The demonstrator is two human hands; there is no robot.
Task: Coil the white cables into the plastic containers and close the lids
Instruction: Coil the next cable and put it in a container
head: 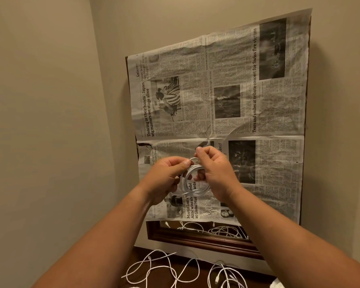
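Head view: nearest, at the bottom edge, loose white charging cables (160, 269) sprawl in tangled loops on a dark brown wooden tabletop (195, 276), with a scrap of white cloth (279, 283) at the right corner. Just behind them a dark wooden mirror frame (206, 243) leans against the wall, and its uncovered lower strip reflects more cable. Both bare forearms reach up in front of it. The left hand (164, 179) pinches the left side of a small coil of white cable (195, 185) between curled thumb and fingers; the right hand (214, 173) grips the coil's right side, its fingertips nipping the cable end at the top. The coil is held in the air, clear of the tabletop. Behind the hands a crumpled black-and-white newspaper sheet (227, 90) covers the mirror, turned sideways; headlines read "Dancing in their hands': Japan wig masters set stage alive" and "Tears and smiles at tribute concert for Swiss fire victims". Plain beige walls (50, 100) meet in a corner beyond.
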